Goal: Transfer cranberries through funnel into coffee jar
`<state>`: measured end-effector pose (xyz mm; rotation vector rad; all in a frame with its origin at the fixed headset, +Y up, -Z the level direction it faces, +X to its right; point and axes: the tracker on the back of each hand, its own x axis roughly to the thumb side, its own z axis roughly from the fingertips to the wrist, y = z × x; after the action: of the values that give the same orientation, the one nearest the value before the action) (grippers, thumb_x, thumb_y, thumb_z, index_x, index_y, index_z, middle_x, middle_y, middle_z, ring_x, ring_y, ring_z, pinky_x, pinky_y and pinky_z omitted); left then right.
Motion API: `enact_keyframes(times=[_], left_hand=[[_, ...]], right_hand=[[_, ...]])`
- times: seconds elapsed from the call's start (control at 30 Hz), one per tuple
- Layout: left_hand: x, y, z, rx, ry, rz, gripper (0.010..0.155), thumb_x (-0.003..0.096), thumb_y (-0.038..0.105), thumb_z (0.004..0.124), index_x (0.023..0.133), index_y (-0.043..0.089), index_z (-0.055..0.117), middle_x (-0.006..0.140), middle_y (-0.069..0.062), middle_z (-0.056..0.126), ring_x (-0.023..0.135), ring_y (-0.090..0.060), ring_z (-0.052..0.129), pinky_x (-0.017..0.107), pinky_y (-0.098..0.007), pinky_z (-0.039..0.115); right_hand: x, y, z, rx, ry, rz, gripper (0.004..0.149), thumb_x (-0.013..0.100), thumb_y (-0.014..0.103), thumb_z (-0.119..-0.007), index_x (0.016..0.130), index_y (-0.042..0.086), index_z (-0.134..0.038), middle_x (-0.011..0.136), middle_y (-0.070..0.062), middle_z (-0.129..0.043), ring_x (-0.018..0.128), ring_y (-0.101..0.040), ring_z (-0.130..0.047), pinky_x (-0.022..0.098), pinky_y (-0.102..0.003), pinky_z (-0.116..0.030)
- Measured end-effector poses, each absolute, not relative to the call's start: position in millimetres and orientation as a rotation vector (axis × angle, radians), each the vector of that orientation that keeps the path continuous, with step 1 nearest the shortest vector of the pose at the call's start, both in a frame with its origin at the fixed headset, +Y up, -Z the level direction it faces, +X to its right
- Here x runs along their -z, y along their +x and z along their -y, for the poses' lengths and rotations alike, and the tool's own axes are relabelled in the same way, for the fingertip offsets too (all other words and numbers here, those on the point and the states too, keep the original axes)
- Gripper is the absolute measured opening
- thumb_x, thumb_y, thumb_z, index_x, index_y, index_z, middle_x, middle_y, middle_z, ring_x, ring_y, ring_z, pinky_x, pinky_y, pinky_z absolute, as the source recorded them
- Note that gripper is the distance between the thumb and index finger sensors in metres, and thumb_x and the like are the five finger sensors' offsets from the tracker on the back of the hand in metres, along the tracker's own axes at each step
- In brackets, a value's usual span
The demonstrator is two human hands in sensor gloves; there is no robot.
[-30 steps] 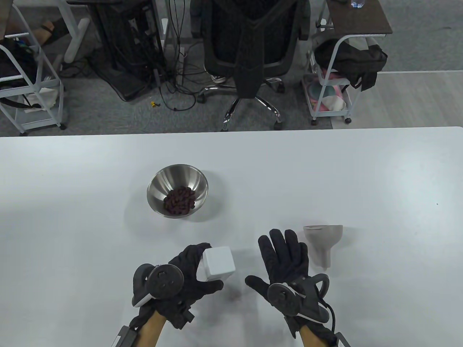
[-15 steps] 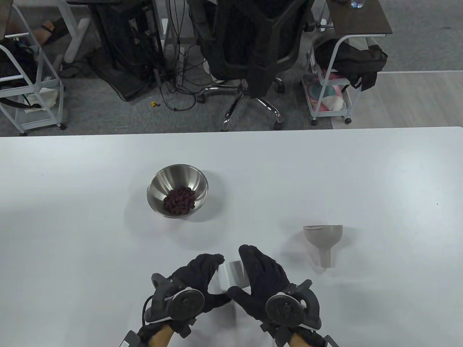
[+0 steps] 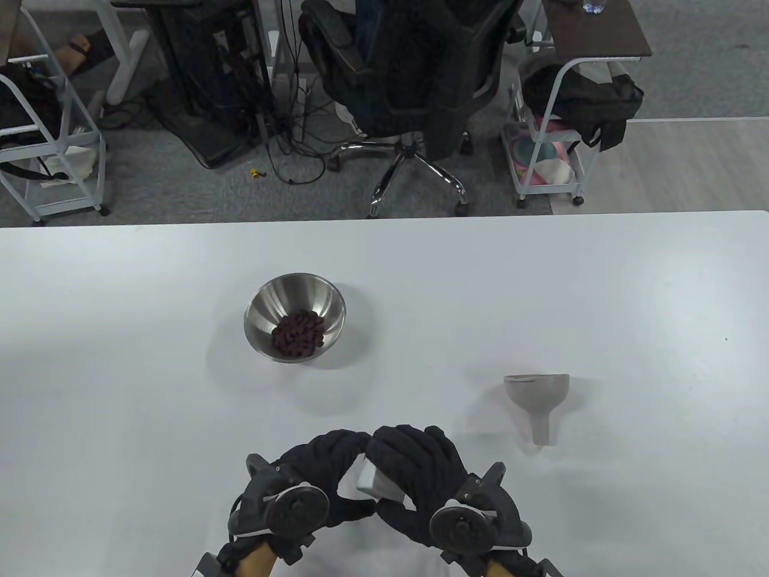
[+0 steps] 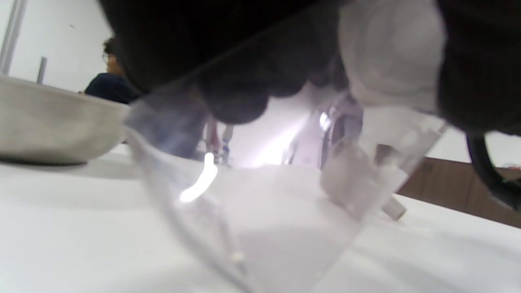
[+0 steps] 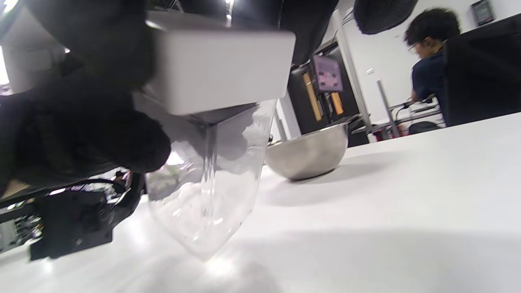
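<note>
A clear square coffee jar (image 5: 203, 179) with a white lid (image 3: 371, 481) stands at the table's front middle; the lid also shows in the right wrist view (image 5: 220, 73). My left hand (image 3: 324, 475) grips the jar body from the left. My right hand (image 3: 414, 469) covers and grips the lid from above. The jar looks empty and shows close up in the left wrist view (image 4: 252, 195). A steel bowl (image 3: 267, 300) holds dark red cranberries (image 3: 297, 332) farther back on the left. A grey funnel (image 3: 536, 401) lies on its side to the right, apart from both hands.
The white table (image 3: 601, 300) stretches wide around the objects. An office chair (image 3: 414, 72) and white carts (image 3: 553, 144) stand beyond the far edge. A person (image 5: 427, 53) sits in the background of the right wrist view.
My right hand moved left from beside the funnel onto the jar lid and closed over it. My left hand drew the jar slightly toward the front edge. The chair behind turned.
</note>
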<state>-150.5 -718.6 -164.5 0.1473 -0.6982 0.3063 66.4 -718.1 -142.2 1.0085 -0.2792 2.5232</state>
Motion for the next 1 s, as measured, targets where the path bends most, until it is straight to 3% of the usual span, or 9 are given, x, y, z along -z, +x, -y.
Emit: enact_keyframes(times=[0.17,0.23,0.27,0.33,0.47,0.57,0.67,0.87,1.0], left_hand=[[163,-149,720,-0.273,0.154,0.692,0.097,0.0302,0.075,0.092,0.105,0.02,0.064,0.097,-0.004,0.079,0.075,-0.028,0.1,0.053,-0.047,0.087],[162,-148,717,-0.224,0.201,0.653,0.097,0.0309,0.075,0.091,0.105,0.018,0.064,0.096,-0.005,0.078,0.074,-0.029,0.1,0.052,-0.048,0.087],[161,-147,715,-0.162,0.227,0.639,0.097,0.0311,0.075,0.091,0.105,0.019,0.064,0.096,-0.005,0.078,0.074,-0.028,0.1,0.052,-0.048,0.087],[157,-143,713,-0.057,0.278,0.627,0.097,0.0307,0.075,0.091,0.105,0.019,0.063,0.096,-0.004,0.079,0.074,-0.028,0.099,0.052,-0.047,0.087],[151,-131,713,0.073,0.323,0.645,0.097,0.0304,0.076,0.091,0.105,0.019,0.064,0.096,-0.004,0.079,0.074,-0.027,0.099,0.051,-0.047,0.087],[147,-123,710,0.128,0.348,0.657,0.097,0.0304,0.076,0.09,0.105,0.019,0.064,0.095,-0.003,0.079,0.073,-0.027,0.099,0.051,-0.047,0.087],[144,-120,709,0.145,0.361,0.669,0.098,0.0296,0.076,0.091,0.105,0.02,0.064,0.096,-0.003,0.079,0.073,-0.027,0.099,0.051,-0.047,0.087],[145,-125,709,0.084,0.328,0.68,0.097,0.0295,0.076,0.091,0.105,0.021,0.065,0.096,-0.002,0.08,0.074,-0.026,0.099,0.052,-0.047,0.087],[145,-126,710,0.076,0.315,0.685,0.097,0.0291,0.076,0.091,0.104,0.021,0.066,0.096,-0.002,0.081,0.073,-0.026,0.099,0.052,-0.046,0.087]], right_hand=[[143,65,719,-2.53,1.023,0.259,0.075,0.055,0.05,-0.082,0.113,0.038,-0.035,0.125,-0.003,-0.045,0.116,-0.04,-0.059,0.076,-0.069,-0.051],[146,70,719,-2.491,0.992,0.217,0.091,0.054,0.07,-0.07,0.117,0.032,-0.016,0.127,-0.016,-0.025,0.115,-0.05,-0.052,0.075,-0.071,-0.051],[149,74,718,-2.452,0.916,0.192,0.092,0.055,0.075,-0.06,0.118,0.028,-0.014,0.126,-0.024,-0.024,0.112,-0.054,-0.054,0.072,-0.071,-0.055],[154,80,719,-2.392,0.783,0.176,0.093,0.056,0.078,-0.051,0.121,0.019,-0.022,0.123,-0.033,-0.034,0.106,-0.058,-0.062,0.068,-0.07,-0.061],[160,82,723,-2.442,0.664,0.145,0.098,0.056,0.08,-0.049,0.121,0.007,-0.037,0.114,-0.034,-0.059,0.092,-0.053,-0.082,0.06,-0.062,-0.074],[161,77,722,-2.498,0.686,0.063,0.104,0.055,0.079,-0.055,0.118,-0.002,-0.043,0.109,-0.03,-0.066,0.083,-0.046,-0.09,0.056,-0.055,-0.079],[159,74,719,-2.601,0.695,0.118,0.096,0.056,0.074,-0.066,0.116,0.001,-0.048,0.107,-0.025,-0.07,0.08,-0.038,-0.093,0.057,-0.051,-0.079],[144,61,710,-2.649,0.931,0.29,0.098,0.05,0.056,-0.089,0.118,0.01,-0.036,0.116,-0.021,-0.053,0.097,-0.038,-0.077,0.071,-0.058,-0.066],[131,47,707,-2.804,1.089,0.445,0.099,0.046,0.048,-0.096,0.118,0.014,-0.036,0.119,-0.018,-0.048,0.103,-0.039,-0.071,0.075,-0.06,-0.062]])
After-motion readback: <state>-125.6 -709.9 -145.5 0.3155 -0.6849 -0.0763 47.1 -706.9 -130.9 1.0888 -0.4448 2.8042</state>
